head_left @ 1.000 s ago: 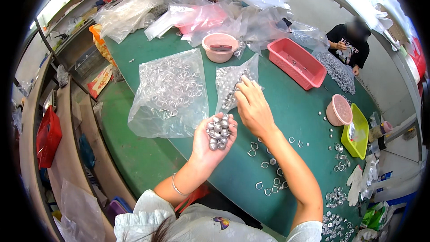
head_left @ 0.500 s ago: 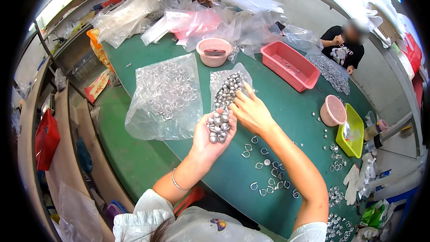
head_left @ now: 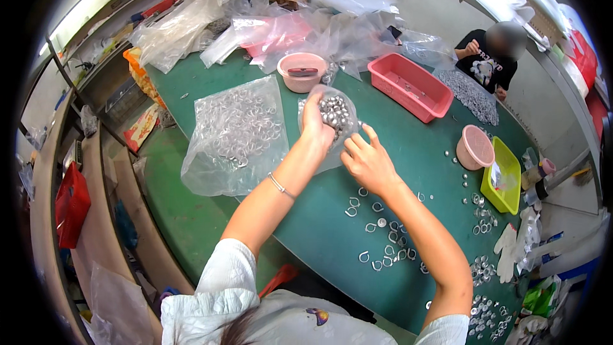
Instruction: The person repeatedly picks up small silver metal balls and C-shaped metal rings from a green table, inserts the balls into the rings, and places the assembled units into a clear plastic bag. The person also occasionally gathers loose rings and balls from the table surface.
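My left hand [head_left: 317, 126] is closed at the left side of a small clear plastic bag [head_left: 329, 160], its thumb pointing away from me. Shiny round metal balls [head_left: 337, 112] lie heaped in the bag, right beside that hand. At the bag's right edge is my right hand [head_left: 370, 165], fingers curled and fingertips on the plastic; the exact pinch is partly hidden. To the left lies a larger clear bag [head_left: 236, 134] full of small metal rings. Loose open metal rings [head_left: 391, 250] are scattered on the green table [head_left: 332, 217] near my right forearm.
Behind the bags stand a pink round tub [head_left: 301, 62] and a pink rectangular basin [head_left: 408, 86]. A pink basket [head_left: 476, 148], a lime-green basket [head_left: 502, 182] and white gloves [head_left: 506, 252] are at the right. A person [head_left: 488, 57] sits across, beside a pile of metal parts [head_left: 469, 96].
The balls that lay in my left palm are no longer there. My left hand has moved forward onto the bag, now gathered around the heap. My right hand has shifted slightly right, to the bag's edge.
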